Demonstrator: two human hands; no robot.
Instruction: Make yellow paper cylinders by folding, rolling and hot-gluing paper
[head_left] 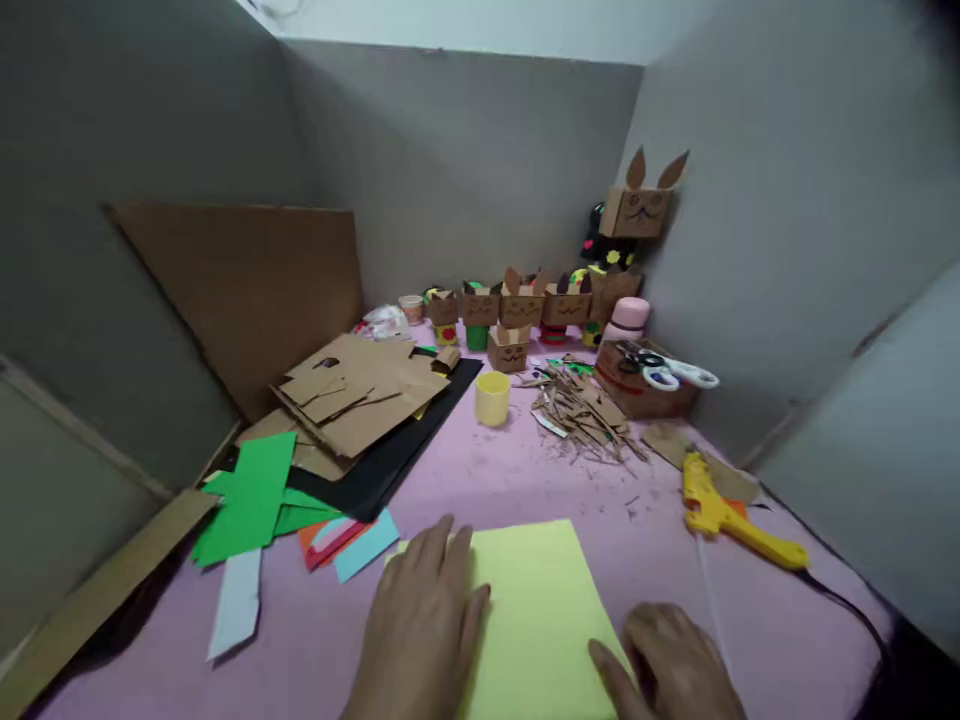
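A sheet of yellow paper [536,610] lies on the pink tabletop in front of me. My left hand [424,625] rests flat on its left side, fingers stretched forward and thumb a little apart. At the paper's right edge is my right hand [667,660], its thumb on top of the sheet and its other fingers curled beside the edge; their tips are partly hidden. Just beyond my left hand lie light blue [367,545] and orange-red paper pieces [330,540]. A yellow cup-shaped piece [492,398] stands farther back.
A yellow glue gun [739,520] with a black cord lies at right. Scissors [667,370] sit on a cardboard box [637,390] beside a pile of brown scraps [581,410]. Cardboard [360,390] and green sheets [251,495] are at left. Several cardboard animal figures [521,305] stand behind.
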